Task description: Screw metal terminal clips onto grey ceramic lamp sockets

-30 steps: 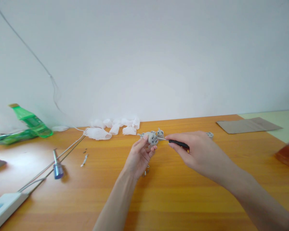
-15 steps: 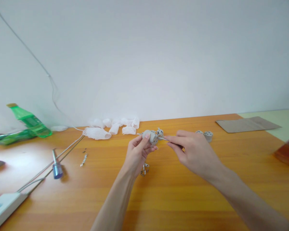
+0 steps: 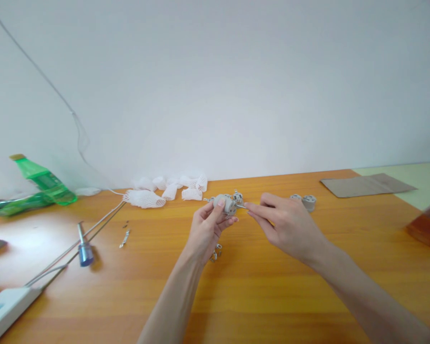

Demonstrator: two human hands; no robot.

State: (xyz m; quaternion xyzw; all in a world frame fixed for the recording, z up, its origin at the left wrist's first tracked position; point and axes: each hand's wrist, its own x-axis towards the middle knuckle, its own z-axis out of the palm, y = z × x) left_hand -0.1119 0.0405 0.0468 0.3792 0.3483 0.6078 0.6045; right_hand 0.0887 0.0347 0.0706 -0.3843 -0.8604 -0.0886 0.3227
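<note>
My left hand (image 3: 208, 228) is closed on a light grey, round part (image 3: 221, 203) with small holes in its face, thumb on top. Between the fingertips of my right hand (image 3: 285, 224) is a thin metal tool (image 3: 241, 207), perhaps a screwdriver. Its tip meets the holed face, and its handle is hidden in my palm. Just behind the held part sits a similar grey holed piece (image 3: 238, 197). Several small metal pieces (image 3: 215, 255) lie on the table beside my left wrist.
Grey round parts (image 3: 309, 203) stand beyond my right hand. White foam netting (image 3: 145, 198) lies along the wall. On the left are a blue-handled tool (image 3: 85, 254), metal strip (image 3: 125, 238), green bottle (image 3: 48, 181) and power strip (image 3: 7, 308). Right: brown sheet (image 3: 367, 185), amber-liquid container (image 3: 428, 227).
My right hand has shifted slightly left toward the grey part, and less of the tool's shaft shows. My left hand keeps its grip, moved very slightly right.
</note>
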